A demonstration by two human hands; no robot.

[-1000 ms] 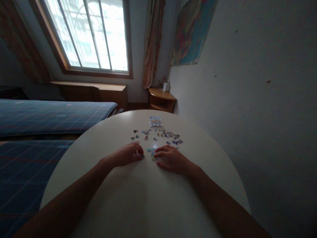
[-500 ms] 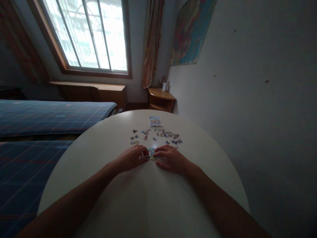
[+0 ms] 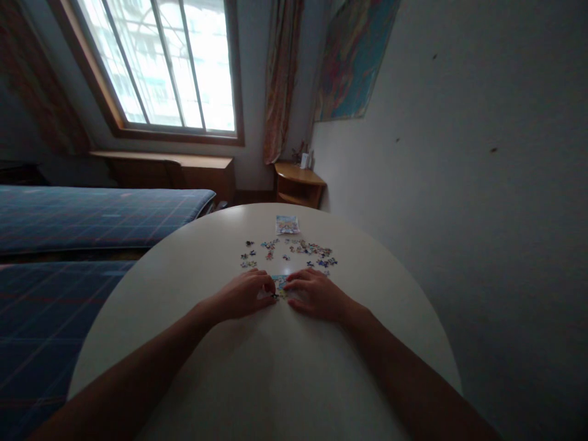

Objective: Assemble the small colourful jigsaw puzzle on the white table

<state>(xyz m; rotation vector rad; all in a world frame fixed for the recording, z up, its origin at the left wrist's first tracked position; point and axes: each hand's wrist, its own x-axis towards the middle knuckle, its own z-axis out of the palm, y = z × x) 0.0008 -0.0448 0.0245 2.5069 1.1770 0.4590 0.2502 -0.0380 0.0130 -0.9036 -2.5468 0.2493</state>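
A small joined patch of jigsaw puzzle (image 3: 280, 283), light blue and yellowish, lies flat on the round white table (image 3: 275, 367) between my hands. At its lower left corner my left hand (image 3: 248, 292) is closed, thumb and index finger pinching a dark puzzle piece (image 3: 274, 296). The piece is partly hidden by the fingertips. My right hand (image 3: 316, 294) rests over the patch's right side, fingers stretched out and thumb apart, covering part of it. Beyond the hands, loose puzzle pieces (image 3: 312, 248) lie scattered in several clusters.
A small picture packet (image 3: 287, 225) lies near the table's far edge. Beds with plaid mattresses (image 3: 92, 214) stand to the left, a white wall (image 3: 459, 214) to the right. A corner shelf (image 3: 301, 177) and a window (image 3: 165, 67) are farther back.
The dark piece and my left fingertips have shifted very slightly at the patch's lower left. My right hand stays almost in place.
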